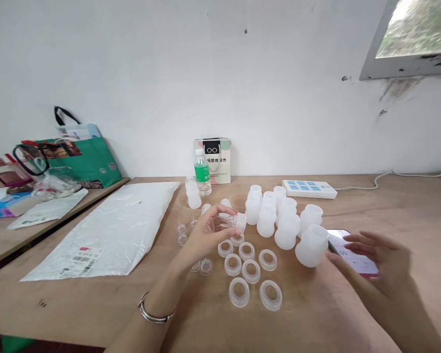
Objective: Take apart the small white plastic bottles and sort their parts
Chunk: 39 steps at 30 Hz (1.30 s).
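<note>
My left hand [215,230] pinches a baby bottle teat fitted in a translucent screw ring [240,222], tilted sideways above the table. My right hand [384,262] has its fingers apart; its thumb is beside the nearest frosted white baby bottle [311,247], and I cannot tell whether they touch. Several more such bottles without tops [287,228] stand in rows behind it. Below my left hand lie several loose translucent rings [251,271]. Clear teats [206,266] sit to the left of the rings, partly hidden by my left forearm.
A lit phone [353,255] lies under my right hand. Farther back are a power strip [309,189], a water bottle [203,174], a paper bag [220,159] and an assembled baby bottle [193,193]. To the left are a white mailer [113,220] and a green bag [84,159].
</note>
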Motion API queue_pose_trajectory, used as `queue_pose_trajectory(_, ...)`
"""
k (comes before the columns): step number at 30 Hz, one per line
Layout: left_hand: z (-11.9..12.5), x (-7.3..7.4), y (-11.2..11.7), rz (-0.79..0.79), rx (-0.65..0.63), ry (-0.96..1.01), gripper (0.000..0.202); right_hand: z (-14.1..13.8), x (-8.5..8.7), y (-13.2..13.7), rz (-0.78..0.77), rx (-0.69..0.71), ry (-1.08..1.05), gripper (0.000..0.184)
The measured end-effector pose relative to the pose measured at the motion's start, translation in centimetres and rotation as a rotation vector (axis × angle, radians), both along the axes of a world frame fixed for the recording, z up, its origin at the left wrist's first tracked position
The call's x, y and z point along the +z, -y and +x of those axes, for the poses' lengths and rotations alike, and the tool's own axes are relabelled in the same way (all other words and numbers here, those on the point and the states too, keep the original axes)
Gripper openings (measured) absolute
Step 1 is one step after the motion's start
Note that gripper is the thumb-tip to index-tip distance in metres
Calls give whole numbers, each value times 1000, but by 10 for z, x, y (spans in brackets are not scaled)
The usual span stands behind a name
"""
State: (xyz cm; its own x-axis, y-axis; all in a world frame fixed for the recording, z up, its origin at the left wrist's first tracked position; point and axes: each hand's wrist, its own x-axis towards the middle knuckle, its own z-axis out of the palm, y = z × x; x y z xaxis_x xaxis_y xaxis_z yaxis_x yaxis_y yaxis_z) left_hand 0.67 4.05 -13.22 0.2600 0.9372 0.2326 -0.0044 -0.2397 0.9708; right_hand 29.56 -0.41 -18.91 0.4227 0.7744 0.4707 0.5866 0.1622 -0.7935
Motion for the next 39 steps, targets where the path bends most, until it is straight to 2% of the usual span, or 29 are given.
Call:
queue_pose_trajectory(1,1,-1,0,37,-18,22,31,-6,7,5,75,44,-44,51)
queue_pose_trajectory(3,3,-5,1,108,-50,51,31,-27,21,10,181,280,-129,40)
queue_pose_trajectory(5,6,-9,4,185,-60,35,30,-54,32,4,-24,585,-220,33)
queue_pose_trajectory(7,6,-11,6,269,-63,1,29,-79,39,-8,-261,846,-305,36)
queue_pose_trajectory(9,4,-10,6,334,-73,-7,30,-98,42,-20,-317,1000,-346,36)
queue_pose_trajectory(12,-1,-8,3,338,-99,8,29,-112,41,-31,-275,1105,-422,29)
queue_pose_trajectory(14,-2,-6,2,308,-88,-1,23,-116,38,-32,-258,1124,-477,26)
queue_pose_trajectory(16,0,-5,2,287,-20,-24,16,-119,35,-31,-226,1124,-494,23)
queue_pose_trajectory(18,2,-4,2,248,41,-53,14,-121,32,-28,-166,1088,-438,18)
queue_pose_trajectory(20,-3,-2,0,193,64,-77,17,-121,30,-27,-82,992,-288,20)
queue_pose_trajectory(22,-21,2,-4,179,151,-34,20,-116,27,-28,38,848,-131,25)
queue_pose_trajectory(25,-65,9,-17,245,439,78,24,-105,21,-33,189,671,-75,29)
queue_pose_trajectory(27,-93,9,-26,204,520,-102,26,-100,18,-38,172,672,-95,28)
queue_pose_trajectory(29,-112,4,-36,161,644,-475,26,-100,14,-42,94,731,-111,27)
queue_pose_trajectory(32,-122,-10,-48,76,757,-987,26,-103,8,-46,-54,773,-129,23)
queue_pose_trajectory(35,-124,-25,-57,-7,733,-1164,22,-106,1,-50,-186,720,-55,19)
queue_pose_trajectory(39,-127,-37,-61,-105,611,-1300,15,-107,-9,-55,-263,710,93,12)
